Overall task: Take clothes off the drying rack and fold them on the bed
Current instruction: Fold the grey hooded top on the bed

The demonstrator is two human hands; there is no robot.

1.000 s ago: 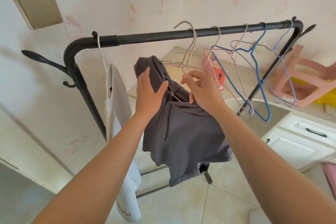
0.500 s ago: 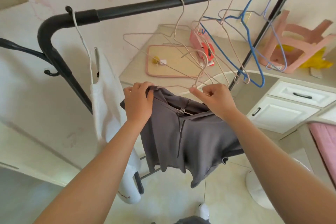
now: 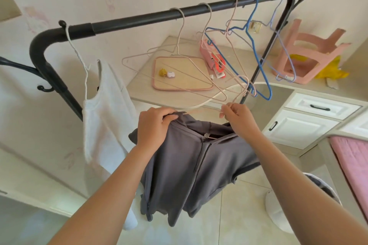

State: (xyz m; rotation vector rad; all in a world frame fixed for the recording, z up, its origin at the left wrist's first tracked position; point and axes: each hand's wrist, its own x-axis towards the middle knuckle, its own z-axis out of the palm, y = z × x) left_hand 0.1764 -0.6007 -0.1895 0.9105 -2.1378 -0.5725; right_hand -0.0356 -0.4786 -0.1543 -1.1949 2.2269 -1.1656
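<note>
Right now the grey zip-up top (image 3: 191, 169) hangs clear of the black drying rack (image 3: 151, 19), held up at about six o'clock from the rail's middle. The left hand (image 3: 154, 125) grips a bunch of fabric at the top's shoulder, fingers curled over the cloth. The right hand (image 3: 237, 119) pinches a thin pink wire hanger (image 3: 203, 111) between thumb and fingertips. The hanger's hook pokes up off the rail toward one o'clock from that hand, and its lower wire runs across to the left hand, at the neck of the top. At nine o'clock from the top, a white garment (image 3: 103, 109) hangs from a white hanger near the rack's bent corner. Along the rail toward two o'clock dangle bare hangers, a blue hanger (image 3: 258, 61) among them. Behind the rack, at twelve o'clock from the hands, a tabletop (image 3: 139, 83) carries a pink-rimmed board (image 3: 183, 73) with a small white case (image 3: 170, 74) on it, and an upturned pink stool (image 3: 310, 49) sits toward two o'clock. The bed (image 3: 356, 165), covered in pink, shows at the four o'clock edge.
</note>
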